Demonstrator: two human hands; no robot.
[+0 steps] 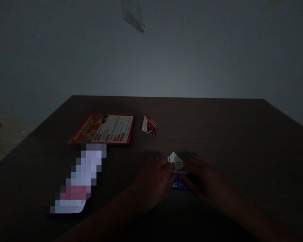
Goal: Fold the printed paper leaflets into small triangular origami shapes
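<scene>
Close to the front of the dark table, my left hand (158, 178) and my right hand (200, 176) grip a partly folded piece of printed paper (176, 160) from both sides. Its upper corner is white with small dark print. Below that runs a purple-pink folded band, and a blue printed part (178, 185) shows underneath. The fingers of both hands are bent and pressed onto the fold, hiding the paper's side edges. Dim light blurs the fingertips.
A red and white printed card or booklet (113, 129) lies at the back left. To its right is a small folded red and white paper piece (149, 127). A lit, pixelated phone-like screen (80, 181) lies at the left. Behind the table (217, 127) stands a pale wall (192, 50).
</scene>
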